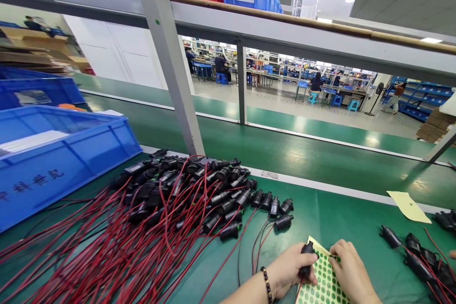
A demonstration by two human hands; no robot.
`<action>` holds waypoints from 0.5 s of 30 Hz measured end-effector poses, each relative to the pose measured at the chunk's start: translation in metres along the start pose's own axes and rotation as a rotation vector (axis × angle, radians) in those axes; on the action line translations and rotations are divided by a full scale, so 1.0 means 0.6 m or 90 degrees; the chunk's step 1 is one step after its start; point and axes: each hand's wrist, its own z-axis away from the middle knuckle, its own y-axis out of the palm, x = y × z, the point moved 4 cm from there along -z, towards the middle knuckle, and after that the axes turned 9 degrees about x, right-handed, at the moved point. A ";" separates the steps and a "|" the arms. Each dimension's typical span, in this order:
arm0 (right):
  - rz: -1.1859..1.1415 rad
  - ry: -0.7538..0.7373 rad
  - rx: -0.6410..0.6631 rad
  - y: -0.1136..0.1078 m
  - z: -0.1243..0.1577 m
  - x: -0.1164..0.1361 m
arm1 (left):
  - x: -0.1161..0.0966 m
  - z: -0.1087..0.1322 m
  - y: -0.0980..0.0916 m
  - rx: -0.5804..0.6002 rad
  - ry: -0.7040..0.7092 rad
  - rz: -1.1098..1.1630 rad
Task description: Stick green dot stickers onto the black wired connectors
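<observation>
Black cylindrical part (306, 259) clamped between thumb and fingers of left hand (285, 270), over yellow sheet of green dot stickers (322, 282) on green worktop (327, 211). Right hand (351, 266) at sheet's right edge, fingers bent, can't tell if pinching anything. Big heap of similar black parts (226, 206) with red wires (142, 247) to the left, blue plastic crate (89, 156) beyond, smaller cluster (418, 266) far right.
</observation>
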 end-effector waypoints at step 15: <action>0.301 -0.091 -0.129 0.020 0.009 0.006 | -0.003 -0.001 -0.001 0.008 0.007 0.001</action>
